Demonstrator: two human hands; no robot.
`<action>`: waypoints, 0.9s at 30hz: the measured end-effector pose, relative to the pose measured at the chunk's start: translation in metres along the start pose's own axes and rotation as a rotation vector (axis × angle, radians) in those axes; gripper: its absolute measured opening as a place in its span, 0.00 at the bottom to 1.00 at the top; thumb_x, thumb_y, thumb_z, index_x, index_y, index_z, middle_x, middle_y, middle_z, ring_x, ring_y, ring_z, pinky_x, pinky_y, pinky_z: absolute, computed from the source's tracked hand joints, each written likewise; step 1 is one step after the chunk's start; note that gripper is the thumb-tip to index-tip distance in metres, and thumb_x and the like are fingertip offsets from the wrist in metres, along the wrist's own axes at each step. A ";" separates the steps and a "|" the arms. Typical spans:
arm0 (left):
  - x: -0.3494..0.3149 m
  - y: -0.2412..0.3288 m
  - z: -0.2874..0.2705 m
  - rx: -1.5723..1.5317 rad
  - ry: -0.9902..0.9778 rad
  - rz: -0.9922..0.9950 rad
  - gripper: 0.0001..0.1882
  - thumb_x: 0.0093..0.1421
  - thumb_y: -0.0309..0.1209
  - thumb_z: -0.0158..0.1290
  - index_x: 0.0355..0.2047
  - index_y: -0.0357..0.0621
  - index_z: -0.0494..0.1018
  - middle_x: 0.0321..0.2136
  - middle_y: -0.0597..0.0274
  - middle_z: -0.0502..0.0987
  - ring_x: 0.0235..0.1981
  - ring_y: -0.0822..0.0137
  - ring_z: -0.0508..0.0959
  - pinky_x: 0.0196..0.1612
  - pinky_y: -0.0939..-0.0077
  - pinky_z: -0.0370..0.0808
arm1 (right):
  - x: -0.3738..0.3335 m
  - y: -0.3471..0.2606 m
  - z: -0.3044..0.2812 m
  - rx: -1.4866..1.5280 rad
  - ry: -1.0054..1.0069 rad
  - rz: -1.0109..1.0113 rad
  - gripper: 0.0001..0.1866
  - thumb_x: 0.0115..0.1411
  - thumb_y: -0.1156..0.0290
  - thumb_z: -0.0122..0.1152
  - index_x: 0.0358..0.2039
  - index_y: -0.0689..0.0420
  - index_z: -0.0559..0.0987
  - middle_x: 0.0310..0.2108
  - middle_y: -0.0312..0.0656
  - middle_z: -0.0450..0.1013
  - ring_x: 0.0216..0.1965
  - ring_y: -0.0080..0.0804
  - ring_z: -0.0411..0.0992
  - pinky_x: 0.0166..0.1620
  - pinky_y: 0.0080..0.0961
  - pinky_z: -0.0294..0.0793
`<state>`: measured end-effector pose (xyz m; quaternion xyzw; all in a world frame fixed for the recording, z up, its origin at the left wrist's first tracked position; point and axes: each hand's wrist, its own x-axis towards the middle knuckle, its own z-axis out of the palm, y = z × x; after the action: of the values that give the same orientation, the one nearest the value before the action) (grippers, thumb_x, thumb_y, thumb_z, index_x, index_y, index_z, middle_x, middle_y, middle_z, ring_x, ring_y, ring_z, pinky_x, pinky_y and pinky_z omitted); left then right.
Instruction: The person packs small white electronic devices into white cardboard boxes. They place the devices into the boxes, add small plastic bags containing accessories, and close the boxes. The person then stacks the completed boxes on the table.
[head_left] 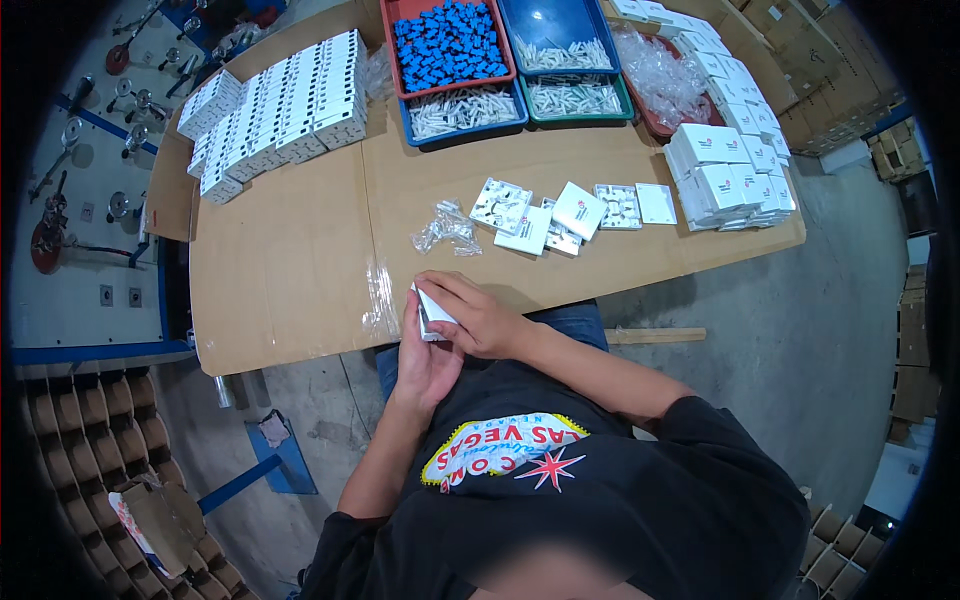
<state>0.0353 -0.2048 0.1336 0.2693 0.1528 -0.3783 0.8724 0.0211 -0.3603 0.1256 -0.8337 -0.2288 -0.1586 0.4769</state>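
Close to my body, at the near edge of the table, both hands are closed round a white square plate. My left hand supports it from the left and below. My right hand lies over it from the right, its fingers reaching across the far end. Much of the plate is hidden by the fingers. Just beyond the hands lie small clear plastic bags. To their right is a loose row of white square plates, some with their moulded backs up.
Stacked white boxed units stand at the far left. Trays at the back hold blue parts and white plugs; a red tray holds clear bags. White plates are piled at right on the cardboard-covered table.
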 end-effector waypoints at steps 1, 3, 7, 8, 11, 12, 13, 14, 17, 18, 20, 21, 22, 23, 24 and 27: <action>-0.001 -0.001 0.001 -0.013 0.011 0.002 0.28 0.73 0.57 0.40 0.61 0.53 0.69 0.54 0.65 0.76 0.56 0.68 0.77 0.59 0.65 0.75 | 0.000 -0.001 -0.001 0.040 0.000 0.019 0.30 0.69 0.60 0.57 0.64 0.67 0.67 0.61 0.57 0.65 0.62 0.53 0.66 0.63 0.40 0.67; -0.001 -0.001 0.006 -0.042 0.035 0.009 0.29 0.73 0.58 0.39 0.61 0.51 0.69 0.56 0.61 0.76 0.56 0.64 0.77 0.59 0.62 0.75 | -0.001 0.006 0.000 0.186 0.095 0.141 0.28 0.72 0.59 0.52 0.64 0.67 0.67 0.61 0.55 0.67 0.62 0.49 0.67 0.63 0.38 0.68; 0.010 0.001 -0.018 -0.155 -0.158 -0.054 0.32 0.73 0.56 0.37 0.66 0.46 0.65 0.61 0.44 0.71 0.57 0.47 0.76 0.62 0.46 0.71 | 0.003 0.024 -0.011 0.466 0.399 0.461 0.29 0.76 0.52 0.43 0.66 0.62 0.67 0.56 0.48 0.73 0.57 0.35 0.71 0.60 0.32 0.70; 0.010 0.005 -0.015 -0.106 -0.148 -0.015 0.32 0.73 0.54 0.38 0.67 0.47 0.64 0.61 0.43 0.71 0.58 0.46 0.76 0.62 0.46 0.71 | 0.008 0.025 -0.021 0.498 0.468 0.509 0.30 0.76 0.50 0.42 0.67 0.61 0.67 0.54 0.46 0.75 0.54 0.31 0.71 0.59 0.29 0.70; 0.006 0.018 -0.003 -0.046 -0.199 0.058 0.31 0.70 0.46 0.41 0.71 0.51 0.56 0.63 0.39 0.68 0.61 0.43 0.73 0.63 0.43 0.70 | -0.001 0.028 -0.042 0.081 0.266 0.463 0.28 0.67 0.63 0.61 0.63 0.62 0.69 0.60 0.54 0.70 0.60 0.45 0.70 0.64 0.37 0.66; 0.004 0.020 -0.002 0.004 -0.165 0.080 0.32 0.70 0.44 0.42 0.72 0.52 0.55 0.63 0.39 0.67 0.61 0.43 0.73 0.63 0.43 0.71 | -0.005 0.032 -0.043 -0.132 0.174 0.389 0.29 0.64 0.64 0.64 0.62 0.62 0.70 0.61 0.55 0.69 0.62 0.51 0.68 0.65 0.40 0.65; 0.005 0.019 0.001 0.052 -0.137 0.092 0.32 0.69 0.42 0.43 0.72 0.52 0.54 0.63 0.39 0.67 0.61 0.43 0.73 0.62 0.43 0.71 | -0.011 0.038 -0.044 -0.257 0.138 0.354 0.29 0.63 0.64 0.65 0.61 0.61 0.70 0.61 0.54 0.69 0.63 0.53 0.67 0.65 0.41 0.65; 0.006 0.018 0.001 0.100 -0.110 0.103 0.33 0.69 0.39 0.44 0.73 0.53 0.52 0.64 0.38 0.67 0.61 0.43 0.74 0.62 0.43 0.72 | -0.016 0.043 -0.043 -0.381 0.102 0.316 0.29 0.62 0.64 0.66 0.61 0.61 0.71 0.62 0.54 0.68 0.63 0.56 0.66 0.65 0.42 0.65; 0.003 0.017 0.004 0.261 -0.074 0.136 0.36 0.65 0.26 0.46 0.73 0.54 0.51 0.63 0.41 0.68 0.60 0.46 0.75 0.60 0.48 0.76 | -0.016 0.048 -0.041 -0.657 0.101 0.223 0.28 0.60 0.62 0.67 0.58 0.61 0.74 0.60 0.54 0.70 0.62 0.56 0.67 0.64 0.43 0.67; 0.003 0.017 0.006 0.288 -0.065 0.141 0.37 0.64 0.23 0.46 0.73 0.54 0.51 0.62 0.42 0.69 0.60 0.47 0.75 0.59 0.49 0.76 | -0.014 0.047 -0.042 -0.732 0.119 0.195 0.27 0.60 0.61 0.67 0.56 0.61 0.75 0.59 0.54 0.71 0.61 0.54 0.69 0.62 0.42 0.68; 0.002 0.015 0.009 0.337 -0.037 0.152 0.37 0.63 0.21 0.44 0.73 0.53 0.52 0.62 0.45 0.69 0.61 0.50 0.74 0.60 0.51 0.76 | -0.006 0.034 -0.040 -0.328 0.144 0.452 0.25 0.60 0.58 0.68 0.52 0.61 0.78 0.54 0.54 0.75 0.56 0.52 0.74 0.57 0.40 0.72; 0.002 0.014 0.010 0.362 -0.023 0.157 0.37 0.63 0.19 0.43 0.73 0.53 0.52 0.62 0.47 0.69 0.61 0.51 0.74 0.60 0.52 0.76 | -0.002 0.027 -0.036 -0.122 0.154 0.575 0.25 0.59 0.57 0.69 0.50 0.61 0.79 0.51 0.54 0.77 0.53 0.50 0.76 0.54 0.39 0.75; 0.003 0.011 0.010 0.370 -0.022 0.173 0.38 0.62 0.18 0.43 0.72 0.52 0.53 0.61 0.49 0.69 0.61 0.54 0.74 0.60 0.55 0.76 | 0.002 0.020 -0.030 -0.063 0.131 0.602 0.25 0.59 0.57 0.69 0.50 0.62 0.80 0.48 0.53 0.78 0.50 0.49 0.78 0.51 0.38 0.76; 0.005 0.008 0.009 0.380 -0.023 0.189 0.38 0.61 0.17 0.42 0.72 0.51 0.54 0.61 0.51 0.70 0.61 0.56 0.73 0.61 0.57 0.75 | 0.006 0.013 -0.022 -0.006 0.109 0.629 0.25 0.59 0.56 0.69 0.49 0.62 0.80 0.44 0.53 0.79 0.46 0.49 0.79 0.48 0.38 0.77; 0.007 0.005 0.007 0.389 -0.024 0.204 0.38 0.60 0.16 0.42 0.71 0.50 0.55 0.60 0.53 0.70 0.61 0.59 0.73 0.61 0.60 0.75 | 0.009 0.010 -0.016 0.051 0.088 0.654 0.24 0.60 0.55 0.69 0.48 0.62 0.80 0.41 0.52 0.81 0.43 0.48 0.81 0.45 0.37 0.78; 0.018 -0.005 -0.015 0.602 -0.093 0.307 0.38 0.57 0.13 0.41 0.69 0.48 0.57 0.58 0.57 0.70 0.60 0.64 0.72 0.62 0.68 0.72 | 0.006 0.022 -0.002 0.231 0.094 0.766 0.23 0.59 0.59 0.70 0.47 0.65 0.81 0.35 0.50 0.82 0.36 0.39 0.82 0.40 0.32 0.79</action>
<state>0.0426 -0.2089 0.1115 0.5169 -0.0480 -0.2824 0.8067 0.0381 -0.3708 0.1135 -0.7914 0.1043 0.0197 0.6021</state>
